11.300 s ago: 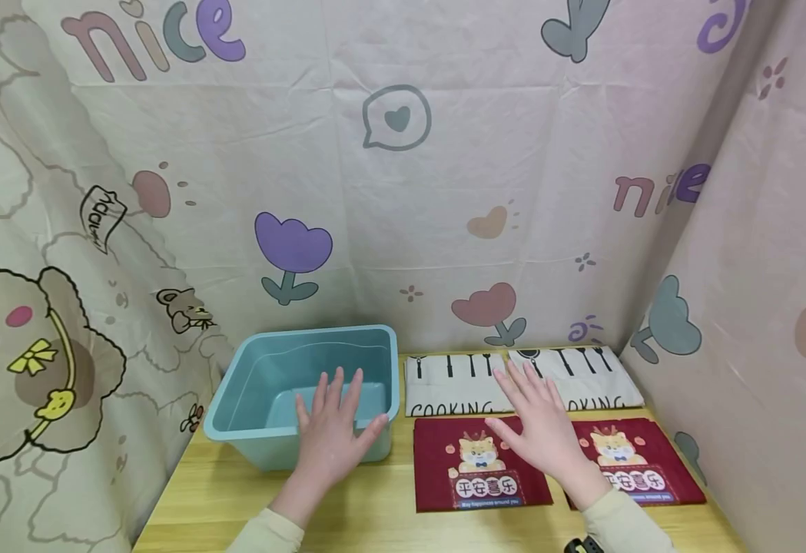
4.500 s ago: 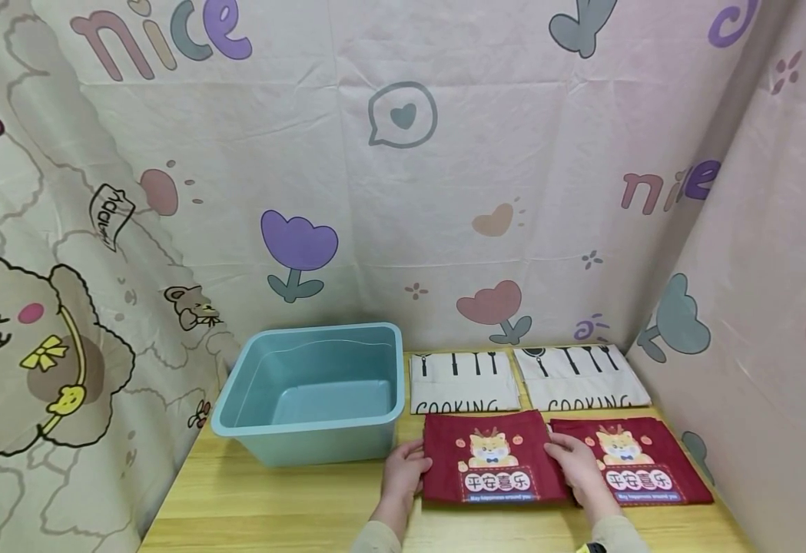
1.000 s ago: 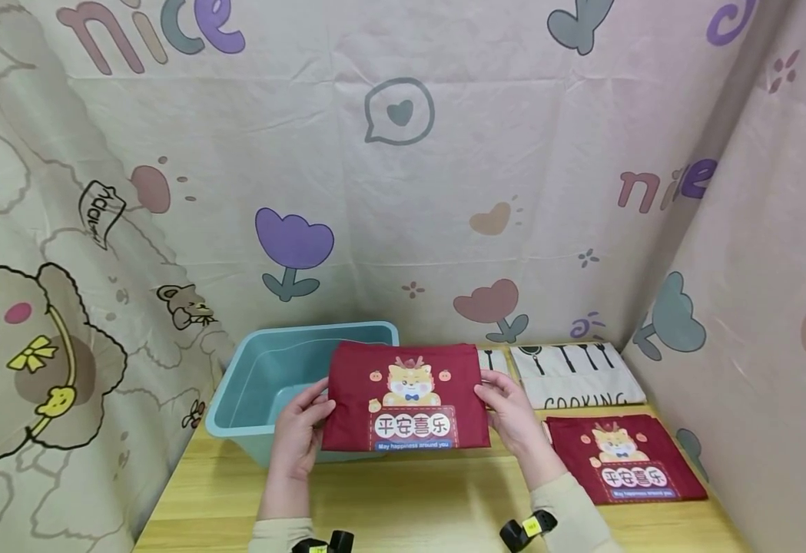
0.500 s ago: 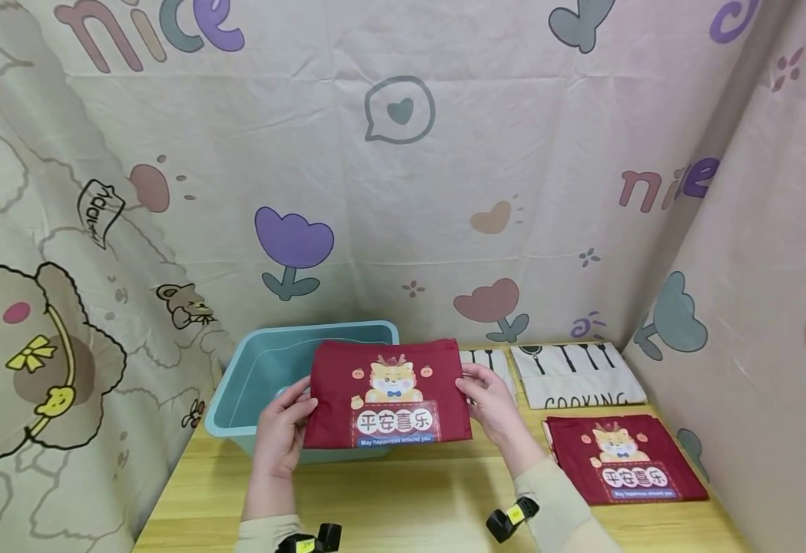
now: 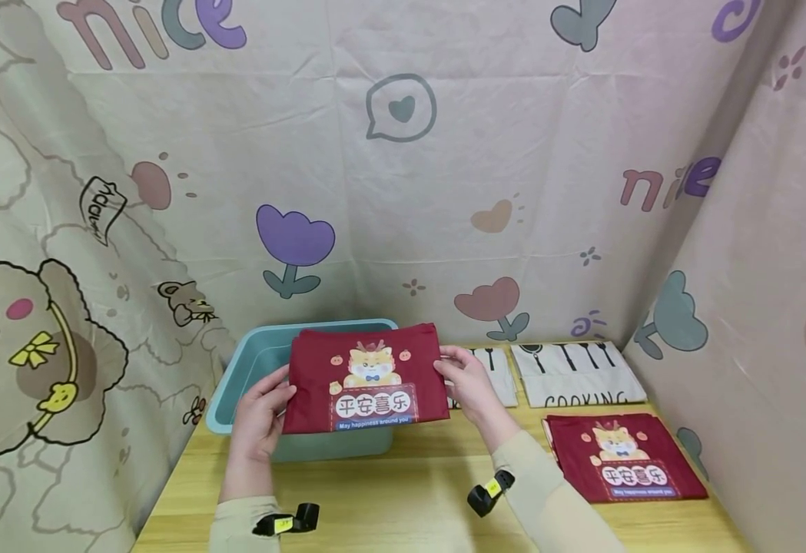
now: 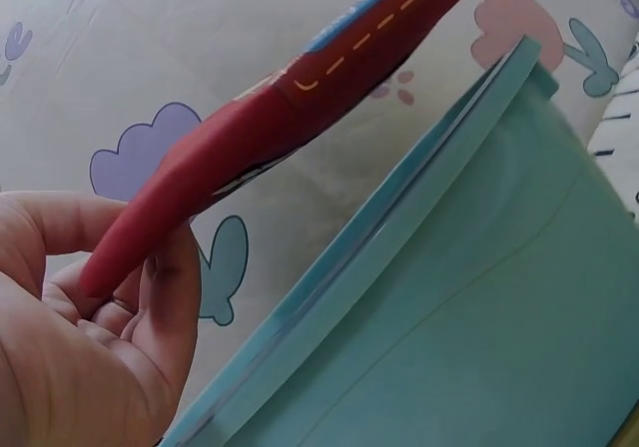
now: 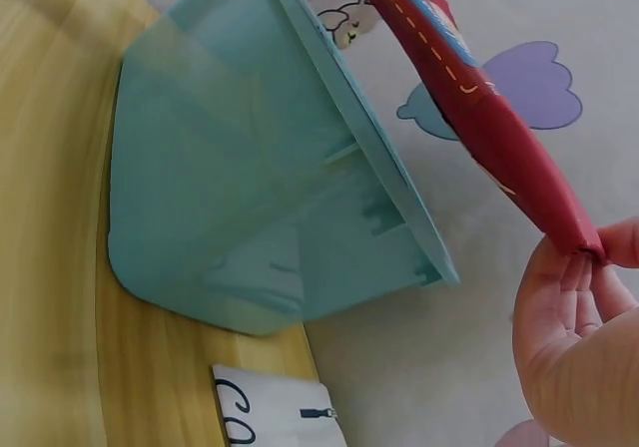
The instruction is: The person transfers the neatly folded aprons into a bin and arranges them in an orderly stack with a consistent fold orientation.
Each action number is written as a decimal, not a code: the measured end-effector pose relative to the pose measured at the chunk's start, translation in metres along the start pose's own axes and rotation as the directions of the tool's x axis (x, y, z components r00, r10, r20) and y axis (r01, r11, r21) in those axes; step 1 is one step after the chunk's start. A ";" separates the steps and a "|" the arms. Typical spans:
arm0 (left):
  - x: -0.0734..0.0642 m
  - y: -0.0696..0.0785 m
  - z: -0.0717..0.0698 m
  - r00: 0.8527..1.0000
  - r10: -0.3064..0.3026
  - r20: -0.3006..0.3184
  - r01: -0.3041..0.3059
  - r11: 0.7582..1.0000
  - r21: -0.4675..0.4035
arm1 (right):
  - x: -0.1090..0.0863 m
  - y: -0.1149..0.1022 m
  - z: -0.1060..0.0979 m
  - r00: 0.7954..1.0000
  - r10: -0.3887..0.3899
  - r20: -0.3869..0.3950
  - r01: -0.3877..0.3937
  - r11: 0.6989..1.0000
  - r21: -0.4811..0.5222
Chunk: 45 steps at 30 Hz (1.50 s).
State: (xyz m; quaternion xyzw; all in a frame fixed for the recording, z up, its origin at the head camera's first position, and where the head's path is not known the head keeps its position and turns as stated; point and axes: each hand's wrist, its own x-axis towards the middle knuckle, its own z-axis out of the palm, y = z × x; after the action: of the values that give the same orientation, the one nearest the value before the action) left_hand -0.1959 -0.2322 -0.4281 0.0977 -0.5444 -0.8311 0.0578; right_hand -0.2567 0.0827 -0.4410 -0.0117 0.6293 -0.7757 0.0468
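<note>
Two hands hold one folded red cloth (image 5: 368,380) of mine, raised in front of and above the bin (image 5: 340,445). Compared with half a second ago it has shifted left and a little higher, so less of the bin's mouth shows behind it; I judge that the work has now come to the bin and away from the table (image 5: 416,499). Both wrist views show a gap between cloth and rim, so nothing touches yet.

My left hand (image 5: 256,418) pinches the left end, thumb on the printed face, fingers curled behind. My right hand (image 5: 475,390) pinches the right end, thumb and fingers narrow on the fabric. The cloth tilts, its right side slightly higher. The other red cloth (image 5: 631,461) lies on the table to my right.
</note>
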 end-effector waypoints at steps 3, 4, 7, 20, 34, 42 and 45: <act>0.004 0.003 -0.003 1.000 -0.018 -0.024 0.018 1.000 0.015 | 0.005 -0.001 0.005 1.000 0.006 0.011 -0.006 1.000 0.002; 0.005 0.005 -0.004 0.999 -0.023 -0.030 0.024 0.999 0.022 | 0.006 -0.002 0.006 1.000 0.010 0.015 -0.010 1.000 0.005; 0.008 0.008 -0.007 0.998 -0.037 -0.052 0.040 0.998 0.056 | 0.010 -0.002 0.011 1.000 0.013 0.023 -0.013 1.000 0.000; 0.022 0.023 -0.019 0.995 0.007 -0.101 0.020 0.966 0.259 | 0.024 -0.003 0.029 0.998 0.031 0.053 -0.031 1.000 -0.002; 0.031 0.035 -0.032 0.988 0.018 -0.153 0.055 0.884 0.464 | 0.033 -0.003 0.051 0.996 0.045 0.071 -0.041 0.997 -0.060; 0.037 0.041 -0.038 0.987 0.027 -0.161 0.056 0.870 0.489 | 0.035 -0.001 0.062 0.997 0.025 0.073 -0.017 0.994 -0.108; 0.039 0.043 -0.039 0.986 0.026 -0.164 0.062 0.860 0.507 | 0.037 -0.001 0.065 0.996 0.022 0.083 -0.011 0.992 -0.124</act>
State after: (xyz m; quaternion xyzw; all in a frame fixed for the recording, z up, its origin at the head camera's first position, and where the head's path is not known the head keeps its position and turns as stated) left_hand -0.2256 -0.2917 -0.4078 0.1831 -0.7374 -0.6468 0.0670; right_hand -0.2883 0.0164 -0.4276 -0.0420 0.6736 -0.7337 0.0788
